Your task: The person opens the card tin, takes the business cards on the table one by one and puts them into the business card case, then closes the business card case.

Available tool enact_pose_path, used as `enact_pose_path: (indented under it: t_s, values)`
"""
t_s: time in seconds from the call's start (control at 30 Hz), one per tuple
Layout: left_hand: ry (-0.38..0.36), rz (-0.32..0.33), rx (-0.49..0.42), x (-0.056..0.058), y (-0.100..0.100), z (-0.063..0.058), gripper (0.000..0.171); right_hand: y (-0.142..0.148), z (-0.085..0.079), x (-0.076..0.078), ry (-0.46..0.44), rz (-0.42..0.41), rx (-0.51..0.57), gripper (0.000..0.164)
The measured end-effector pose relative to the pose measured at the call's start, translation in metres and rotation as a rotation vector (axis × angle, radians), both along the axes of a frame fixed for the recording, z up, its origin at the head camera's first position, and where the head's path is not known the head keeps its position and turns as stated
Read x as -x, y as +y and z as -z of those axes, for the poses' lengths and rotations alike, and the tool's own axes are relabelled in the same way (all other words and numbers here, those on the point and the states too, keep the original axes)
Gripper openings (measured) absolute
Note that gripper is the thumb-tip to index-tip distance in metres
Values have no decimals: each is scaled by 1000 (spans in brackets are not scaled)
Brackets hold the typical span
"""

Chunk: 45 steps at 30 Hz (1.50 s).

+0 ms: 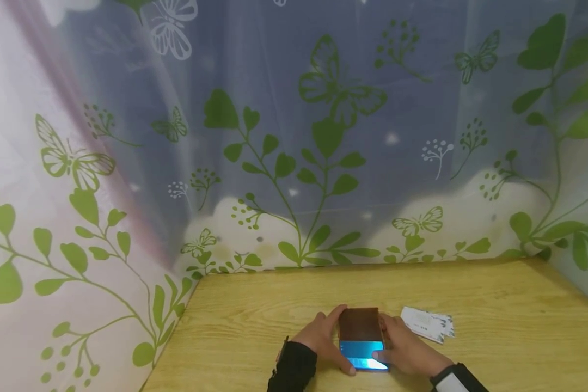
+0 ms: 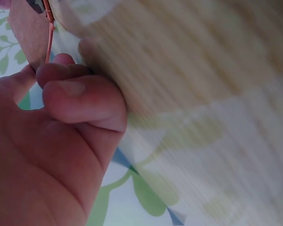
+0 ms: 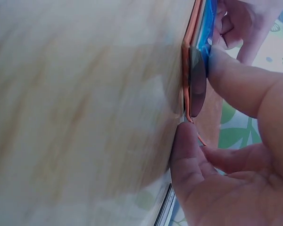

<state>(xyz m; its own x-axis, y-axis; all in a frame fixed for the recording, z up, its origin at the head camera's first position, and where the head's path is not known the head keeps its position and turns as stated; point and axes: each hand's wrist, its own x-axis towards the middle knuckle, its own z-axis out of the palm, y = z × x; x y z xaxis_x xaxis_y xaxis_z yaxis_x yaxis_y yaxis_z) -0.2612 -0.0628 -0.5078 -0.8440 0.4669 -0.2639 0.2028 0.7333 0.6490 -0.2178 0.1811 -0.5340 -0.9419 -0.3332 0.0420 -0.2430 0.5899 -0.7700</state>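
From my end, I have the brown case [image 1: 359, 324] between the person's two hands, low over the pale wooden worktop [image 1: 235, 326], with a shiny blue section [image 1: 361, 349] across its near part. The left grip [image 1: 320, 337] lies along the case's left side, fingers up by the far corner and thumb down by the near one, spread wide but holding its edge; on the left wrist feed I see the other fingers bent in. The right grip [image 1: 411, 351] is bent around the right side, thumb laid on the blue section and fingers at the edge, so I read it as grasping the case too. Just beyond the right grip, I see some printed white papers [image 1: 423, 322] on the worktop, the case well apart from the patterned curtain [image 1: 274, 136].
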Motion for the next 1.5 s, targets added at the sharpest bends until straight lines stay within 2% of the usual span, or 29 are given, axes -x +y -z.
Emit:
enact_pose_path:
  t_s: [0.1,0.23,0.5,0.67,0.8,0.93,1.03,1.2,1.3,1.5]
  values:
    - [-11,6,9,3,1,3,123,-2,-2,0,-68,65,-19,79]
    - [-1,19,30,4,1,1,123,-3,-7,0,-119,86,-24,78]
    - [24,31,102,8,3,-3,121,-5,-9,-2,-111,88,-50,75]
    - [19,41,123,12,3,-2,119,-4,-12,-4,-105,56,-63,63]
    - [-27,32,107,13,3,-1,117,2,-11,-5,-44,34,-39,50]
    - [-55,29,91,13,2,0,118,9,-13,-6,32,105,-55,36]
    - [-57,27,91,14,1,4,120,17,-16,-6,73,194,-125,33]
    - [-22,24,88,15,0,10,125,32,-16,-5,133,290,-282,46]
    - [5,28,106,17,1,14,127,40,-13,-5,179,301,-351,49]
    - [7,44,117,15,0,10,127,47,-5,-3,272,303,-423,28]
